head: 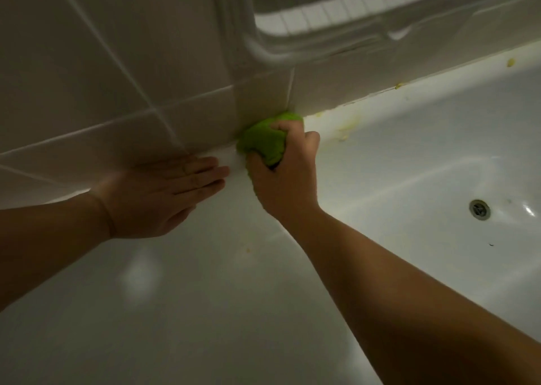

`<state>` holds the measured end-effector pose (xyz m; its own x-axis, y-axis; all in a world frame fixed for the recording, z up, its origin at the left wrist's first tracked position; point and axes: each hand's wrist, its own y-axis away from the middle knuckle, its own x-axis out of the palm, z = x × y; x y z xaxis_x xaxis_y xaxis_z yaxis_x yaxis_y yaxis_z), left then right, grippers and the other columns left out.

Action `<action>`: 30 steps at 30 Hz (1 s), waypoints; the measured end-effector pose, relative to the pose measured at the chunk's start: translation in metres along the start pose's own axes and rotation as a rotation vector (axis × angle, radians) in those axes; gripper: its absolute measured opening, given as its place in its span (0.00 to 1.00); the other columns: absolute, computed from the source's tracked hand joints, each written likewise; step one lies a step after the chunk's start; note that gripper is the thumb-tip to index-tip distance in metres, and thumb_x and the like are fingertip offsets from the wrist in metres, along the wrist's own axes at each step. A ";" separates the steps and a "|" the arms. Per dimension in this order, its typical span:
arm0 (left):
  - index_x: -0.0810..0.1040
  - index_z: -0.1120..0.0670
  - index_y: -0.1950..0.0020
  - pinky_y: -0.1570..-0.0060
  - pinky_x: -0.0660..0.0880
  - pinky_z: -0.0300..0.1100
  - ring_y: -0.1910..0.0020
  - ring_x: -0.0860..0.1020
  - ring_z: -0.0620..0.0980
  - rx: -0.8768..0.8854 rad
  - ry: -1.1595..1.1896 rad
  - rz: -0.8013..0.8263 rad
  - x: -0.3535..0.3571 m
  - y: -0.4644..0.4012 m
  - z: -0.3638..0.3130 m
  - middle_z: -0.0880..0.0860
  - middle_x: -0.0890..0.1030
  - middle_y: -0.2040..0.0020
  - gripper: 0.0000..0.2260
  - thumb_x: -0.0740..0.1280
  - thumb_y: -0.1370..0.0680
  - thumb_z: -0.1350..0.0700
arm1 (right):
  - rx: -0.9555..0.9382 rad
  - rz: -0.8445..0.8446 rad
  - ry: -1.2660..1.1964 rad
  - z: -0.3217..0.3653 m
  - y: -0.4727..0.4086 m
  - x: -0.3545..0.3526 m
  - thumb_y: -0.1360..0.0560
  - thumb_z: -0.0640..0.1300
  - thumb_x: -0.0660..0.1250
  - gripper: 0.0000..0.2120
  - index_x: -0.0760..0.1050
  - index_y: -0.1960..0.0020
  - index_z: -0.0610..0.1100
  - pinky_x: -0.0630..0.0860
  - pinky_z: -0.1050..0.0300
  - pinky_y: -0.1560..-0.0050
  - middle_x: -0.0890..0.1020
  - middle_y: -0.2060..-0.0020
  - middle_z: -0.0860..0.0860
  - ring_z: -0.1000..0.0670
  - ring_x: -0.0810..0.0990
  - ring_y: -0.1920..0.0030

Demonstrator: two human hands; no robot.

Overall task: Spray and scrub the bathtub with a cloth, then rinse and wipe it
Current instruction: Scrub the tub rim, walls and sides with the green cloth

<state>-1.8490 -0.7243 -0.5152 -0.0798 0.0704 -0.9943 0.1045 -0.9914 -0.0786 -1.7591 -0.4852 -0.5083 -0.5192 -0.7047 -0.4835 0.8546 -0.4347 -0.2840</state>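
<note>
- 1 view only, a wide-angle camera worn on the person's head, so no second view shares any of the scene.
- It looks forward and steeply down into the white bathtub (409, 165), close to its rim.
- The tiled wall (102, 77) fills the frame from 9 to 12 o'clock; its grout lines run slanted, so the camera is tilted.
- The tub corner sits just above frame centre, where the green cloth (263, 141) lies.
- Both forearms enter from the lower edges, at 8 and 5 o'clock, and reach toward centre.
- The drain (479, 209) lies at 3 o'clock, near the right edge.
- Straight edges bow toward the borders.
</note>
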 end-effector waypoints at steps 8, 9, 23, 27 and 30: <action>0.70 0.61 0.22 0.26 0.67 0.56 0.22 0.67 0.58 -0.003 -0.010 -0.023 -0.002 -0.013 -0.002 0.57 0.67 0.20 0.27 0.67 0.21 0.58 | 0.296 -0.214 0.179 -0.059 -0.064 -0.084 0.27 0.44 0.70 0.20 0.67 0.38 0.54 0.74 0.64 0.49 0.69 0.42 0.48 0.59 0.74 0.53; 0.70 0.61 0.22 0.26 0.68 0.55 0.21 0.67 0.57 -0.006 -0.010 -0.022 -0.002 -0.015 -0.002 0.57 0.67 0.20 0.27 0.68 0.21 0.58 | 0.342 -0.239 0.165 -0.061 -0.068 -0.086 0.26 0.44 0.69 0.20 0.66 0.38 0.54 0.74 0.60 0.48 0.69 0.42 0.49 0.58 0.75 0.52; 0.67 0.61 0.21 0.22 0.64 0.53 0.21 0.65 0.56 -0.061 0.014 -0.056 0.008 -0.089 -0.011 0.57 0.66 0.20 0.25 0.62 0.18 0.56 | 0.212 -0.104 0.301 -0.086 -0.088 -0.124 0.29 0.47 0.71 0.19 0.68 0.42 0.54 0.78 0.46 0.41 0.75 0.42 0.46 0.48 0.79 0.48; 0.67 0.62 0.21 0.24 0.67 0.55 0.21 0.65 0.57 -0.059 0.036 -0.045 0.009 -0.097 -0.011 0.58 0.66 0.20 0.26 0.64 0.18 0.55 | 0.378 -0.217 0.256 -0.083 -0.094 -0.117 0.27 0.42 0.68 0.20 0.69 0.36 0.47 0.76 0.53 0.40 0.70 0.42 0.47 0.50 0.74 0.53; 0.69 0.62 0.22 0.27 0.68 0.55 0.22 0.68 0.58 -0.057 0.025 -0.062 0.007 -0.105 -0.012 0.58 0.68 0.21 0.26 0.65 0.19 0.55 | 0.142 -0.075 0.156 -0.065 -0.060 -0.087 0.27 0.41 0.66 0.12 0.77 0.44 0.46 0.74 0.58 0.43 0.73 0.45 0.48 0.51 0.70 0.49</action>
<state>-1.8489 -0.6182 -0.5143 -0.0632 0.1346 -0.9889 0.1561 -0.9773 -0.1430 -1.7646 -0.3612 -0.5033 -0.5641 -0.5771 -0.5906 0.7978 -0.5653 -0.2097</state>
